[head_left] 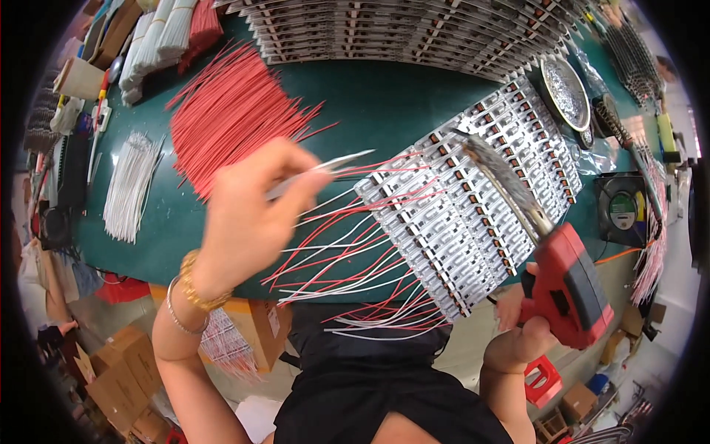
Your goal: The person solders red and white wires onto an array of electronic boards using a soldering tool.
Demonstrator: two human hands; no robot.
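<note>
My left hand (255, 200) is pinched around slim silver tweezers (347, 159), their points above the left corner of a tilted panel of silver metal parts (444, 233). Small orange-and-black components run in rows across this panel. Red and white wires (325, 255) trail from its left edge, some hanging past the table edge. My right hand (529, 333) is wrapped around the handle of a red-and-black soldering gun (569, 288). Its long, blackened barrel slants up and left over the panel, with the bent tip above the upper rows. Whether the tip touches anything I cannot tell.
Loose red wires (229, 111) lie in a big pile on the green table (340, 89), with a white wire bundle (132, 189) to the left. Stacked metal panels (414, 33) stand at the back. A round dish (566, 92) and a black fan (621, 209) are at right.
</note>
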